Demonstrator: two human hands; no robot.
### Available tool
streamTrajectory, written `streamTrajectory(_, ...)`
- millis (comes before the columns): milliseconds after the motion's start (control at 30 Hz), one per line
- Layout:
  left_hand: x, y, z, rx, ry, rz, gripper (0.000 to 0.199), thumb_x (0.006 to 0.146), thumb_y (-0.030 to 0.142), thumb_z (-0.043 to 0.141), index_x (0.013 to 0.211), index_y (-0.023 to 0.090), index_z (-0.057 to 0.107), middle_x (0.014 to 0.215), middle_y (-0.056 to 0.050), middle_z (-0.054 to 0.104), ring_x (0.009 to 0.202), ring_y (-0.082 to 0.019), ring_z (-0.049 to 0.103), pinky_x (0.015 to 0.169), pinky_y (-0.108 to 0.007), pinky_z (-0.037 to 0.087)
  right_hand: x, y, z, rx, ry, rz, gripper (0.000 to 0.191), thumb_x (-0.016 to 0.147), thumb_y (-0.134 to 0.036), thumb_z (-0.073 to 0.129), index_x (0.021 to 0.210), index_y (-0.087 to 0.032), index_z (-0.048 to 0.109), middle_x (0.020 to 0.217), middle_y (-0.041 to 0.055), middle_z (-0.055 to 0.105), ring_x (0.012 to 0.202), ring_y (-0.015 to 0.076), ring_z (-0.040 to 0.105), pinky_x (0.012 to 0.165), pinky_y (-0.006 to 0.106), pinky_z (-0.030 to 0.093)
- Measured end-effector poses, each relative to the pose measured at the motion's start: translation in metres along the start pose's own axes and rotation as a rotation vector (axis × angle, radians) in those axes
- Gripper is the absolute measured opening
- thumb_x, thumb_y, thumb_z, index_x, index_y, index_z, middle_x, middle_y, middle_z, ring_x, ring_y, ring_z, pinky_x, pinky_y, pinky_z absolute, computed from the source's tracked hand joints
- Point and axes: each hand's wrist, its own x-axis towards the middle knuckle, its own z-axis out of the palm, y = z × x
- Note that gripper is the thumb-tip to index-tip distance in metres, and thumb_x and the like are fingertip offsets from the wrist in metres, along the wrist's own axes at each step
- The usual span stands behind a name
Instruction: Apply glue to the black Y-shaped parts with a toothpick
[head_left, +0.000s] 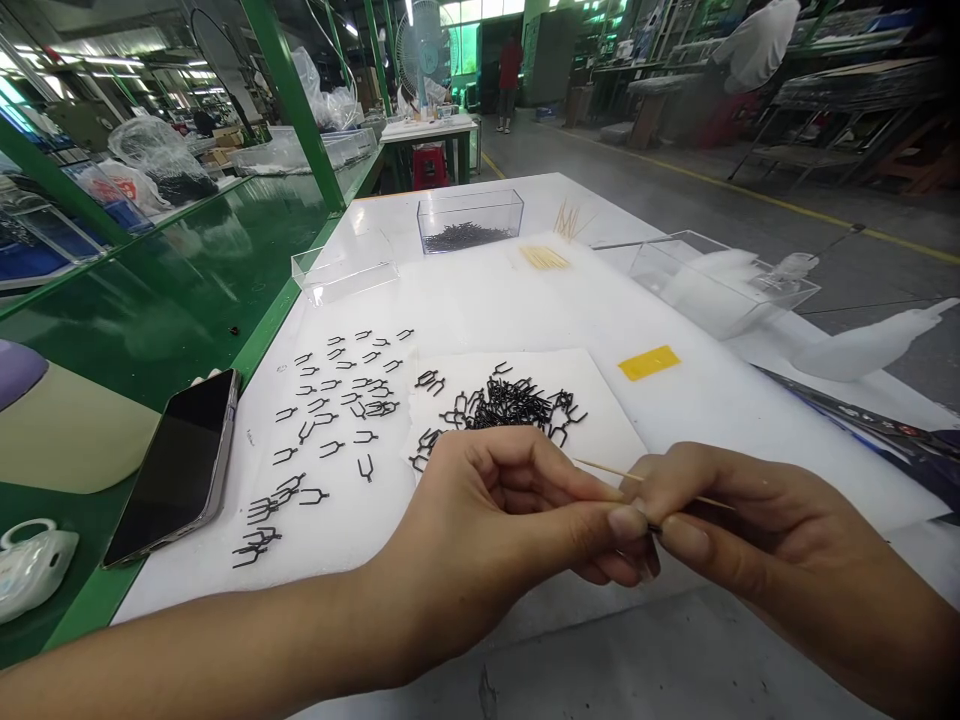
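Note:
My left hand (510, 510) and my right hand (735, 530) meet fingertip to fingertip just above the white table (712, 400). Between their tips sits a small black part (655, 527), mostly hidden, so I cannot tell which hand grips it. My right hand pinches a thin wooden stick (604, 468) that points left over my left fingers. A heap of small black fork-shaped clips (510, 400) lies on a white sheet (600, 430) just beyond my hands. Several more clips (337, 400) are spread out singly to the left.
A dark phone (180, 465) lies at the table's left edge. Clear plastic boxes (470, 220) (345, 275) (720, 285) stand farther back, one holding dark parts. Wooden sticks (546, 258) and a yellow tag (649, 362) lie on the table. People stand far off in the aisle.

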Motion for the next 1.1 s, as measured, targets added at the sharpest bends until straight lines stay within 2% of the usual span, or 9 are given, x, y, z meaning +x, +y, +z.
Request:
streamTrajectory(200, 0.000, -0.002, -0.002, 0.029, -0.007, 0.036, 0.021, 0.076, 0.016, 0.089, 0.070, 0.013, 0.069, 0.067, 0.000, 0.077, 0.062, -0.006, 0.071, 0.064, -0.011, 0.059, -0.003, 0.000, -0.003, -0.057, 0.019, -0.015, 0.005, 0.087, -0.033, 0.078, 0.083, -0.033, 0.079, 0.077, -0.0039, 0.079, 0.076, 0.0153, 0.076, 0.072, 0.021, 0.063)
streamTrajectory(300, -0.001, -0.002, -0.001, 0.068, 0.004, 0.070, 0.018, 0.079, 0.016, 0.086, 0.072, 0.013, 0.069, 0.070, 0.000, 0.078, 0.067, -0.007, 0.073, 0.067, -0.012, 0.060, -0.002, -0.001, -0.006, -0.158, 0.039, -0.074, 0.004, 0.088, -0.034, 0.077, 0.084, -0.036, 0.080, 0.077, -0.0050, 0.079, 0.074, 0.0146, 0.076, 0.070, 0.019, 0.062)
streamTrajectory(367, -0.001, -0.003, -0.001, 0.127, 0.021, 0.144, 0.015, 0.080, 0.013, 0.084, 0.073, 0.015, 0.070, 0.075, 0.000, 0.079, 0.073, -0.010, 0.076, 0.071, -0.014, 0.062, 0.000, -0.002, -0.009, -0.237, 0.076, -0.133, 0.005, 0.088, -0.036, 0.076, 0.085, -0.038, 0.079, 0.076, -0.0060, 0.078, 0.072, 0.0132, 0.074, 0.068, 0.017, 0.061)
streamTrajectory(433, -0.002, -0.004, -0.001, 0.260, 0.041, 0.306, 0.014, 0.079, 0.007, 0.081, 0.075, 0.015, 0.070, 0.081, -0.001, 0.080, 0.079, -0.012, 0.077, 0.075, -0.015, 0.063, 0.001, -0.002, -0.011, -0.310, 0.115, -0.182, 0.007, 0.090, -0.038, 0.074, 0.084, -0.039, 0.078, 0.073, -0.0068, 0.075, 0.071, 0.0115, 0.072, 0.067, 0.014, 0.059)
streamTrajectory(567, -0.003, -0.005, -0.002, 0.701, 0.019, 0.757, 0.012, 0.083, -0.001, 0.074, 0.076, 0.010, 0.072, 0.084, -0.008, 0.080, 0.084, -0.012, 0.076, 0.082, -0.010, 0.059, 0.001, -0.003, -0.012, -0.403, 0.114, -0.207, 0.008, 0.091, -0.041, 0.072, 0.085, -0.039, 0.077, 0.072, -0.0069, 0.074, 0.069, 0.0109, 0.071, 0.066, 0.012, 0.058)
streamTrajectory(667, -0.003, -0.004, -0.003, 0.893, -0.003, 0.930, 0.010, 0.086, -0.002, 0.071, 0.080, 0.005, 0.072, 0.084, -0.011, 0.079, 0.085, -0.012, 0.076, 0.086, -0.009, 0.057, 0.001, -0.004, -0.008, -0.402, 0.108, -0.186, 0.011, 0.091, -0.042, 0.071, 0.083, -0.038, 0.077, 0.069, -0.0069, 0.073, 0.066, 0.0109, 0.070, 0.064, 0.013, 0.058)
streamTrajectory(867, -0.003, -0.004, -0.005, 1.003, -0.054, 1.051, 0.007, 0.085, -0.006, 0.069, 0.084, 0.001, 0.073, 0.084, -0.013, 0.078, 0.084, -0.012, 0.075, 0.087, -0.010, 0.058, 0.000, -0.006, -0.005, -0.371, 0.095, -0.163, 0.009, 0.088, -0.040, 0.073, 0.082, -0.039, 0.078, 0.067, -0.0068, 0.074, 0.065, 0.0118, 0.072, 0.062, 0.014, 0.060)
streamTrajectory(1100, -0.004, -0.004, -0.007, 1.049, -0.059, 1.062, 0.010, 0.087, -0.004, 0.069, 0.087, 0.005, 0.074, 0.093, -0.012, 0.079, 0.087, -0.013, 0.075, 0.089, -0.014, 0.060, 0.000, -0.003, -0.005, -0.308, 0.074, -0.143, 0.005, 0.086, -0.040, 0.075, 0.082, -0.042, 0.079, 0.068, -0.0072, 0.076, 0.066, 0.0135, 0.074, 0.062, 0.015, 0.062)
